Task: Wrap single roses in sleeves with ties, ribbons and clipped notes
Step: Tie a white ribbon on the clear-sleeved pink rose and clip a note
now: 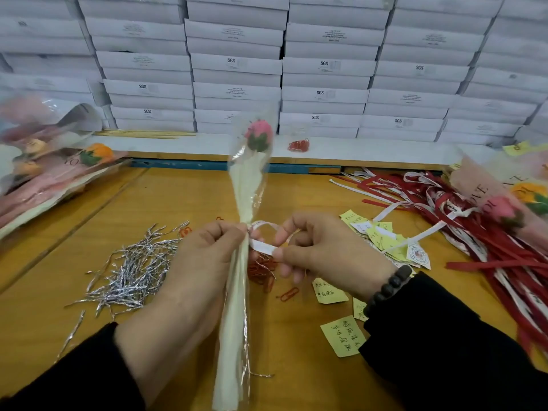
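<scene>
A single pink rose (258, 132) stands nearly upright in the middle of the view, its head toward twelve o'clock, wrapped in a clear and cream sleeve (247, 191) that narrows to a pinch point and then runs down toward six o'clock. The left hand (204, 256) grips the sleeve right at that narrow neck, fingers curled round it. At three o'clock from the neck, the right hand (320, 250) pinches a white ribbon (262, 246) that loops around the neck, one strand between thumb and forefinger. A dark bead bracelet (388, 289) sits on the right wrist, and both arms wear black sleeves.

Below the hands lies the wooden table (178, 197). At nine o'clock from the rose stem is a loose heap of silver twist ties (133, 274). Just behind the hands is a small pile of red paper clips (262, 269), with one stray clip at five o'clock. Yellow notes (344, 335) with handwriting are scattered from three to five o'clock. Farther out at three o'clock sprawl red and white ribbons (462, 221), with finished wrapped roses (510, 203) lying across them. At ten o'clock another stack of wrapped flowers (50, 167) rests on the table edge. Along twelve o'clock rises a wall of stacked white boxes (326, 66), with a second bunch of red clips (299, 145) on the ledge before them.
</scene>
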{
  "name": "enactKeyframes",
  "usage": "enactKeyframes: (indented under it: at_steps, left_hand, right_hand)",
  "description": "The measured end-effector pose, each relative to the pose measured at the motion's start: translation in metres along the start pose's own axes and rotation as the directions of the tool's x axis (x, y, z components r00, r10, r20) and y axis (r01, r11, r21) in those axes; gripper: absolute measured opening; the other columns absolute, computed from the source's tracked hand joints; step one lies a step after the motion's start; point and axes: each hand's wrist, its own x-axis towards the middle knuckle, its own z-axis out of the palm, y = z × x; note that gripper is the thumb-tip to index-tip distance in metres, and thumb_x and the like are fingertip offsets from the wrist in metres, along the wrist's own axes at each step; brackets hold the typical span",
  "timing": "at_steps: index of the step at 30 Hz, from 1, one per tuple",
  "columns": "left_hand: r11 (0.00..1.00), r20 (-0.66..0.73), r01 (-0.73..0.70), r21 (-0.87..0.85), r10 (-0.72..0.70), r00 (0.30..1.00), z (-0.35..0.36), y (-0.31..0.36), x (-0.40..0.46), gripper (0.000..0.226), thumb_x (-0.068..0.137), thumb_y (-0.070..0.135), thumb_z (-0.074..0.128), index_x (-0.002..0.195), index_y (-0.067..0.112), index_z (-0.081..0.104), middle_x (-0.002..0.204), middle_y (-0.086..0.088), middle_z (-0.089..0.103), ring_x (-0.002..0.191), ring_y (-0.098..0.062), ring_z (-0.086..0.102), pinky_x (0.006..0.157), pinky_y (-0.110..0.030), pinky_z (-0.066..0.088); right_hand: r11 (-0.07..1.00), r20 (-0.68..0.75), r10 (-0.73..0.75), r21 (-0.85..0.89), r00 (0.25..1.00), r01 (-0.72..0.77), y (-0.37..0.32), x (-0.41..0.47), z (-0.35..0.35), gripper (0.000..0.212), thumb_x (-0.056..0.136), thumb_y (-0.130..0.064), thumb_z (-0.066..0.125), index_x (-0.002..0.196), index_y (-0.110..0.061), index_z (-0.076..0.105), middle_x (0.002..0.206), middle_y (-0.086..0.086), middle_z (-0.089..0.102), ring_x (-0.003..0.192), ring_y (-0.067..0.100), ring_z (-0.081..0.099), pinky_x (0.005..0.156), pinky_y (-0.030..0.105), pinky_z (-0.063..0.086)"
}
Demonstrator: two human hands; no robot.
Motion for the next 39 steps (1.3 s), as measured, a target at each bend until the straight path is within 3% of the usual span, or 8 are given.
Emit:
enactKeyframes:
  at_steps: [4, 11, 15, 19, 23, 28, 35, 39]
  left_hand:
    - [0.999, -0.115, -0.022, 0.028, 0.025, 0.993, -0.011, 0.005, 0.009, 0.019, 0.091, 0.013, 0.053, 0.088, -0.002, 0.064, 0.059, -0.008, 0.06, 0.049, -0.014, 0.053, 0.05, -0.025, 0.046]
    - [1.0, -0.201, -0.008, 0.015, 0.011, 0.979, -0.024, 0.011, 0.021, 0.017, 0.093, 0.012, 0.052, 0.084, 0.004, 0.063, 0.07, -0.009, 0.061, 0.041, -0.008, 0.055, 0.04, -0.017, 0.047]
    - [0.995, -0.184, 0.055, 0.087, -0.038, 0.982, -0.024, 0.008, 0.02, 0.017, 0.091, 0.015, 0.055, 0.086, 0.002, 0.064, 0.07, -0.016, 0.054, 0.039, -0.018, 0.052, 0.037, -0.025, 0.047]
    - [0.993, -0.133, 0.067, 0.099, -0.054, 0.99, -0.019, 0.007, 0.015, 0.017, 0.09, 0.017, 0.056, 0.091, 0.0, 0.063, 0.071, -0.017, 0.055, 0.044, -0.021, 0.051, 0.039, -0.027, 0.047]
    - [0.994, -0.001, 0.027, 0.105, -0.027, 1.0, -0.006, 0.002, 0.004, 0.013, 0.088, 0.013, 0.056, 0.078, 0.006, 0.062, 0.053, -0.006, 0.051, 0.039, -0.014, 0.044, 0.044, -0.026, 0.039]
    - [0.997, 0.108, 0.002, 0.072, -0.01, 0.994, 0.001, -0.006, -0.006, 0.011, 0.071, 0.021, 0.065, 0.064, 0.012, 0.067, 0.055, -0.005, 0.057, 0.045, -0.012, 0.053, 0.043, -0.021, 0.044]
    - [0.998, 0.092, -0.037, 0.042, 0.033, 0.995, 0.003, -0.015, -0.006, 0.015, 0.068, 0.017, 0.066, 0.076, 0.005, 0.065, 0.061, -0.013, 0.063, 0.056, -0.02, 0.058, 0.055, -0.025, 0.052]
    - [0.999, 0.062, -0.049, -0.001, 0.049, 0.997, 0.002, -0.014, -0.006, 0.018, 0.073, 0.009, 0.067, 0.08, 0.01, 0.05, 0.054, -0.005, 0.062, 0.049, -0.014, 0.058, 0.046, -0.022, 0.05]
  right_hand:
    - [0.997, -0.015, 0.059, -0.041, 0.998, -0.059, 0.001, -0.002, -0.015, 0.01, 0.087, -0.008, 0.063, 0.077, -0.011, 0.063, 0.053, -0.004, 0.063, 0.043, 0.005, 0.053, 0.044, 0.015, 0.043]
    - [0.99, -0.048, 0.088, -0.107, 0.995, -0.093, 0.002, -0.005, -0.036, 0.008, 0.083, -0.014, 0.067, 0.078, -0.008, 0.067, 0.056, -0.004, 0.063, 0.044, 0.005, 0.052, 0.045, 0.015, 0.04]
    - [0.99, -0.11, 0.13, 0.065, 0.985, -0.124, 0.004, -0.002, -0.031, 0.012, 0.086, -0.012, 0.063, 0.074, -0.011, 0.062, 0.052, -0.004, 0.061, 0.042, 0.005, 0.049, 0.042, 0.015, 0.036]
    - [0.982, -0.153, 0.183, 0.079, 0.971, -0.173, 0.008, 0.001, -0.024, 0.013, 0.087, -0.012, 0.061, 0.074, -0.011, 0.062, 0.051, -0.006, 0.06, 0.041, 0.004, 0.048, 0.04, 0.014, 0.036]
    - [0.982, -0.112, 0.163, 0.117, 0.98, -0.15, 0.008, 0.003, -0.009, 0.015, 0.087, -0.009, 0.062, 0.072, -0.012, 0.061, 0.048, -0.007, 0.058, 0.038, 0.003, 0.047, 0.038, 0.012, 0.036]
    - [0.983, -0.095, 0.106, 0.159, 0.99, -0.09, 0.006, 0.004, 0.007, 0.012, 0.084, -0.006, 0.064, 0.073, -0.007, 0.063, 0.05, -0.002, 0.057, 0.037, 0.004, 0.046, 0.037, 0.011, 0.035]
    - [0.958, -0.035, 0.125, 0.265, 0.992, -0.112, 0.008, 0.005, 0.014, 0.027, 0.087, -0.004, 0.055, 0.063, -0.013, 0.062, 0.051, -0.003, 0.059, 0.039, 0.003, 0.048, 0.037, 0.013, 0.034]
    - [0.916, 0.011, 0.11, 0.387, 0.994, -0.105, 0.009, 0.006, 0.014, 0.027, 0.089, -0.018, 0.058, 0.064, -0.01, 0.063, 0.05, -0.003, 0.059, 0.039, 0.005, 0.047, 0.038, 0.014, 0.034]
